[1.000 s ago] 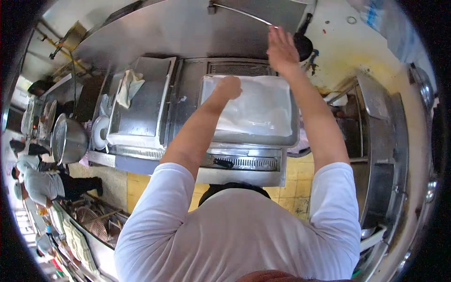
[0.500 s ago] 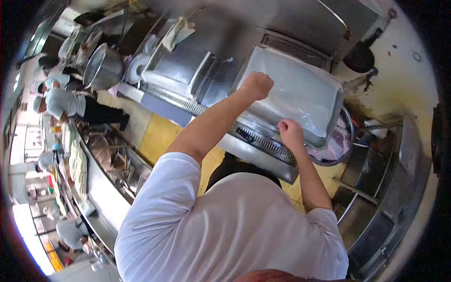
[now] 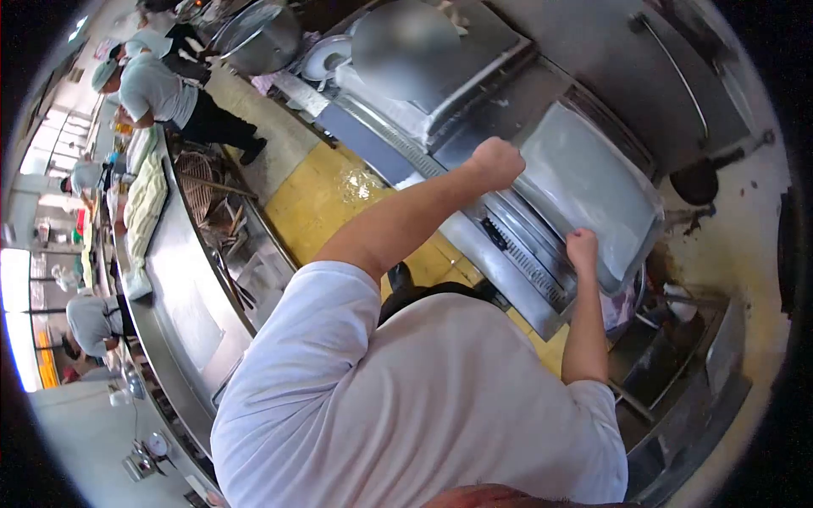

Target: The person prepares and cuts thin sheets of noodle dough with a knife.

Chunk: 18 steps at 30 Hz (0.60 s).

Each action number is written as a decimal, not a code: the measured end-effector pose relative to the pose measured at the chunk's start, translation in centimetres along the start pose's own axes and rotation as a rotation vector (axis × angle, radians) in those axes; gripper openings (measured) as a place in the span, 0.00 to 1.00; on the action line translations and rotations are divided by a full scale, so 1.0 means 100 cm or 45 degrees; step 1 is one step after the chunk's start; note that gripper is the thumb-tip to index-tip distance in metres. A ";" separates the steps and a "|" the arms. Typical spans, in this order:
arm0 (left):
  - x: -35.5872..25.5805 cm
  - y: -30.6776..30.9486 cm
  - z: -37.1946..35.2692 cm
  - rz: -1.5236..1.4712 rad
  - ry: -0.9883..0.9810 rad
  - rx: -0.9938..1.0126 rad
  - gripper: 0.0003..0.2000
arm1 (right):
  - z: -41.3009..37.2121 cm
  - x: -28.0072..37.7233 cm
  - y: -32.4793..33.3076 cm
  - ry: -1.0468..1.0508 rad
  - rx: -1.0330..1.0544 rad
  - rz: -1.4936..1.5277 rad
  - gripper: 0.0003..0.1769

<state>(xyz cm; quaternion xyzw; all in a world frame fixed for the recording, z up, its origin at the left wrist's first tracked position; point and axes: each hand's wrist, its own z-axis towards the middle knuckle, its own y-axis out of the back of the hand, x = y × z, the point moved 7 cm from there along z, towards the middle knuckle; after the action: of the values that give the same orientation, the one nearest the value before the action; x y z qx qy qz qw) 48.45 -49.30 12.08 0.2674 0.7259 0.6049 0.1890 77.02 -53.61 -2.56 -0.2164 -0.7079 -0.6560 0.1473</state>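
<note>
A rectangular metal tray lies tilted across the steel counter, and clear plastic film covers it with a glossy, wrinkled surface. My left hand is closed at the film's near left corner. Lower down, my right hand is a closed fist at the tray's near edge, by the film's other near corner. The film's edge seems to run into both fists, though the fingers hide the grip itself. Partly under the tray's right end sits a round bowl with pinkish contents in plastic.
Left of the tray, a steel-topped unit stands on the counter, partly blurred. A large metal pot is farther back. A dark pan-like utensil hangs on the right wall. Several co-workers, one in a grey shirt, stand along the long steel table.
The camera view has turned, shifting the scene. The film now lies over the tray's near rim, and both closed hands have come to its near edge.
</note>
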 end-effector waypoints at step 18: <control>0.146 -0.275 -0.590 -0.854 1.598 -0.268 0.12 | -0.018 0.238 -0.081 0.169 -0.114 -0.268 0.26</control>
<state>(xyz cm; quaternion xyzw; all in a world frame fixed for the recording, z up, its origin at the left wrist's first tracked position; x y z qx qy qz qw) -2.67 -89.55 -2.52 -0.3878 0.6786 0.6206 -0.0636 52.34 -53.09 2.32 -0.1034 -0.6854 -0.7117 0.1141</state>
